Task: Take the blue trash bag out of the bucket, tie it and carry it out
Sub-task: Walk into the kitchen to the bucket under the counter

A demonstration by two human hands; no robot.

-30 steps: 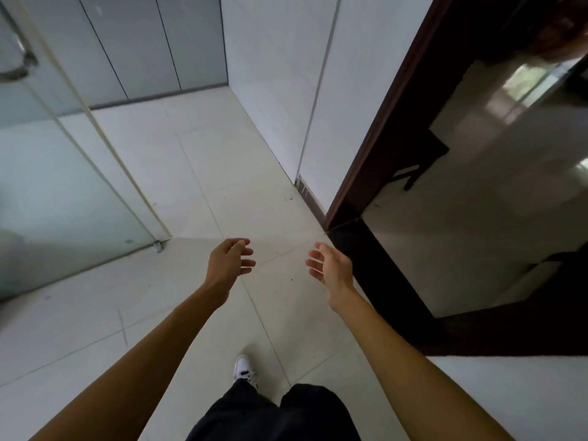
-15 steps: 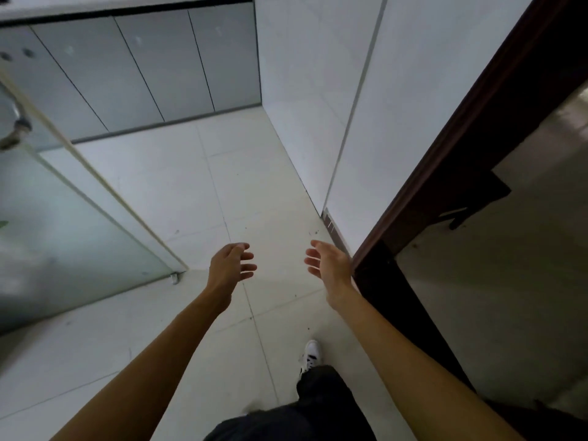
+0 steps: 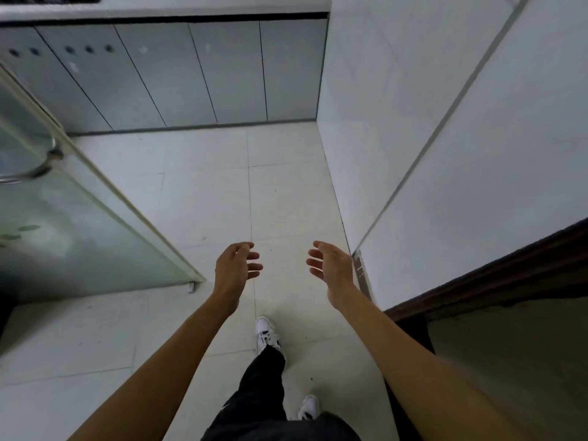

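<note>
My left hand (image 3: 237,265) and my right hand (image 3: 329,264) are both held out in front of me over the pale tiled floor (image 3: 203,192), palms turned toward each other, fingers loosely apart and holding nothing. No blue trash bag or bucket shows anywhere in the head view. My legs in dark trousers and white shoes (image 3: 265,332) are below the hands.
A glass door (image 3: 66,230) with a metal handle (image 3: 38,167) stands open on the left. Grey cabinet doors (image 3: 191,74) under a counter line the far end. A white wall (image 3: 445,154) runs along the right, with a dark wooden door frame (image 3: 496,275) at the lower right.
The view has swung left and moved forward into the tiled room; the dark doorway has slid to the lower right and the cabinets have come closer. Both hands stay open and empty.
</note>
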